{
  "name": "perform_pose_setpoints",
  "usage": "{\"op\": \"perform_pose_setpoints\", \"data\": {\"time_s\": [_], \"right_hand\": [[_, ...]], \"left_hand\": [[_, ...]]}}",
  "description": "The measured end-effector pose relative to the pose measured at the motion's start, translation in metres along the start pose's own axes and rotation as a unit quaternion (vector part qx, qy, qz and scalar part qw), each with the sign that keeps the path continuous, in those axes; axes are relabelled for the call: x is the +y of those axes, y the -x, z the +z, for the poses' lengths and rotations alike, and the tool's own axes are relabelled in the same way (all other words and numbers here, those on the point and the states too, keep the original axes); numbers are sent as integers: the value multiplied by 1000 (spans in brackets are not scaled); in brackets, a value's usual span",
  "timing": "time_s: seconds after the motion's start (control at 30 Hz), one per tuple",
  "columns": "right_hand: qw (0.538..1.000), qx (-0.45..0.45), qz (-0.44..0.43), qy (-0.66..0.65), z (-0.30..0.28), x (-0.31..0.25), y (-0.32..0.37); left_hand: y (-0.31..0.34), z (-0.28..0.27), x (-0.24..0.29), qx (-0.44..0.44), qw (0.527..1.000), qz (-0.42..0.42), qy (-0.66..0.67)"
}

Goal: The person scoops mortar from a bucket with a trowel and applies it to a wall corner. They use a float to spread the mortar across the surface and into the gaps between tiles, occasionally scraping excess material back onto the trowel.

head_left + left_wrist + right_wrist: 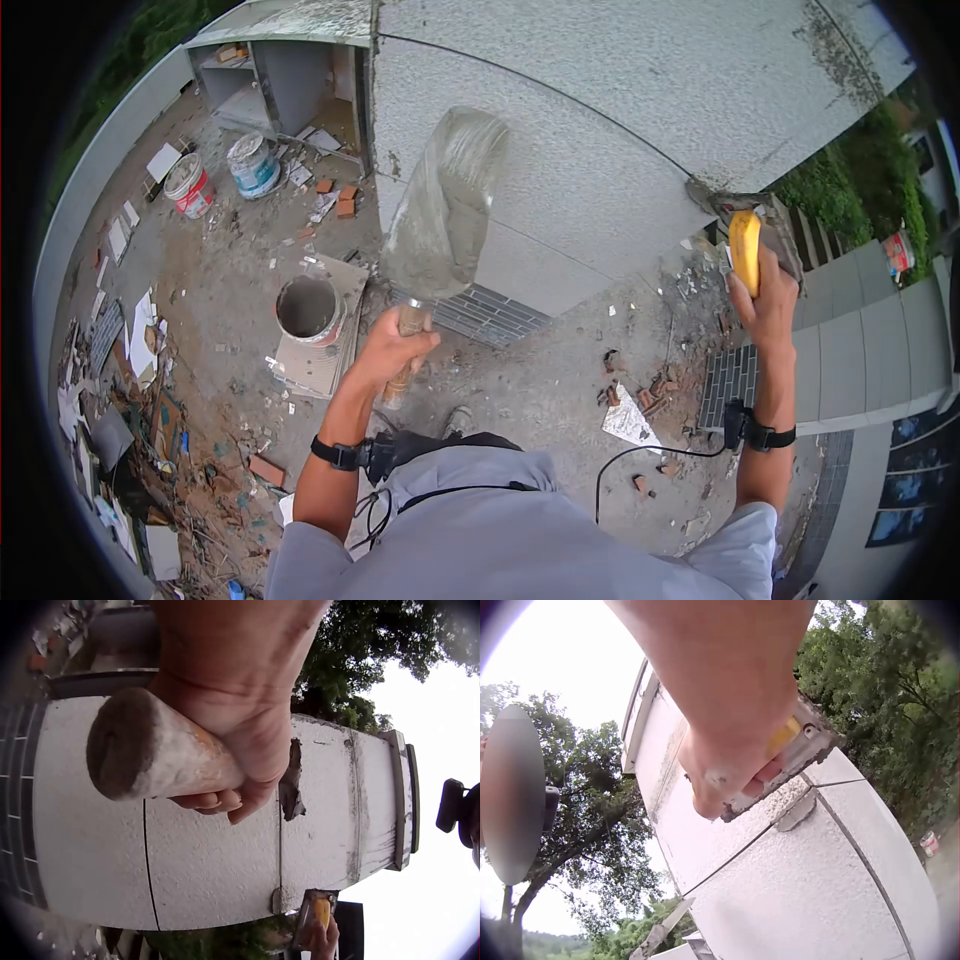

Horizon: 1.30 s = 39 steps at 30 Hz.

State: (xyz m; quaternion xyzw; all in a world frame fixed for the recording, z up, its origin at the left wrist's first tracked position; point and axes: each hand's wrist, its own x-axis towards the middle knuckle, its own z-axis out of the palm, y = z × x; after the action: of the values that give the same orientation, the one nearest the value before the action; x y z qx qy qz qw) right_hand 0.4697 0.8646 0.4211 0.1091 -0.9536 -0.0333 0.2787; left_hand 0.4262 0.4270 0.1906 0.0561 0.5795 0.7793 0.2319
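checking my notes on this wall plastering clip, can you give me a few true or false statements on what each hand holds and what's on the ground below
1. The left hand grips a wooden-handled metal trowel carrying grey mortar. True.
2. The right hand hangs free, holding nothing. False: it grips a yellow-handled float at the edge of the white textured wall.
3. The round grey bucket on the ground stands on a flat board. True.
4. Both hands wear gloves. False: both are bare.
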Motion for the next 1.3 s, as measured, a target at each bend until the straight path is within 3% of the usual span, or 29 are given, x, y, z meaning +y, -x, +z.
{"op": "perform_pose_setpoints", "data": {"time_s": [0.23, 0.43, 0.57, 0.63, 0.8, 0.9, 0.97, 1.0, 1.07, 1.3], "right_hand": [[999, 36, 19, 0, -9, 15, -9], [995, -70, -66, 24, 27, 4, -43], [990, -112, -72, 36, 56, -1, -82], [992, -99, -80, 21, 55, 3, -91], [997, 51, -52, 39, 31, 15, -87], [996, 72, -20, 56, 10, 23, -66], [992, -36, -25, 118, 5, 20, -36], [991, -41, -23, 123, 9, 18, -22], [979, -69, -124, 143, 24, 18, -1], [956, -109, -121, 243, 46, 11, -16]], "left_hand": [[27, -21, -14, 39, 999, -28, -25], [33, -24, -33, 41, 998, -36, -23], [37, -12, -27, 39, 998, -52, -17], [39, -10, -27, 39, 998, -54, -13], [36, -16, -27, 16, 998, -55, -37], [35, -28, -22, 10, 997, -65, -46], [35, -40, -21, -2, 995, -61, -81], [36, -43, -19, -8, 995, -63, -77], [37, -48, -14, 6, 995, -77, -63], [24, -74, -3, -9, 994, -78, -71]]}}
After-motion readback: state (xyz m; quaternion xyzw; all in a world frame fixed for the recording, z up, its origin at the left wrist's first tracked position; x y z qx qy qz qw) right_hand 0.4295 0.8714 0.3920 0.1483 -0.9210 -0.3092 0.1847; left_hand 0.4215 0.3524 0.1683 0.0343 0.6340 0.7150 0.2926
